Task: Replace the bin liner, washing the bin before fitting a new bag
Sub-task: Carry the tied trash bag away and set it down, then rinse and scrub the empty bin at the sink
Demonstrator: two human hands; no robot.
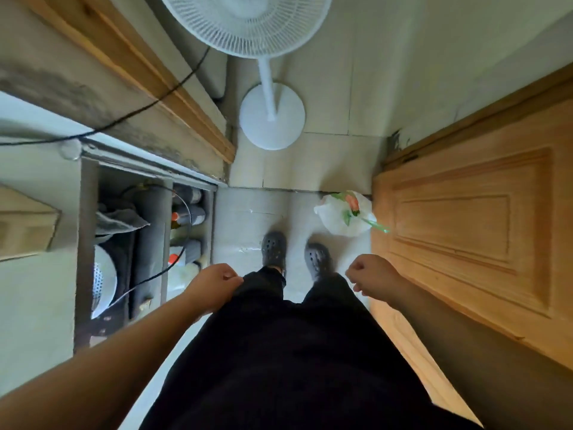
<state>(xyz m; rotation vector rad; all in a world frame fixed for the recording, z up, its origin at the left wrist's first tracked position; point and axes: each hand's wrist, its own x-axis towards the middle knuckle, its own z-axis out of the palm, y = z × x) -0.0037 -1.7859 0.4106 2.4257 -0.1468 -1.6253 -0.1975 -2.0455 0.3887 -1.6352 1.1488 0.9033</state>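
A full white rubbish bag (344, 214), tied with a green drawstring, sits on the tiled floor by the wooden door, just ahead and to the right of my feet. No bin shows in this view. My left hand (214, 282) hangs over my left thigh with its fingers curled in, holding nothing. My right hand (370, 274) hangs beside my right leg, also curled shut and with nothing in it. Both hands are well short of the bag.
A white pedestal fan (271, 116) stands straight ahead on the floor. A wooden door (465, 231) lines the right side. On the left is an open low cabinet (145, 237) with bottles, a colander, a grey cloth and a black cable.
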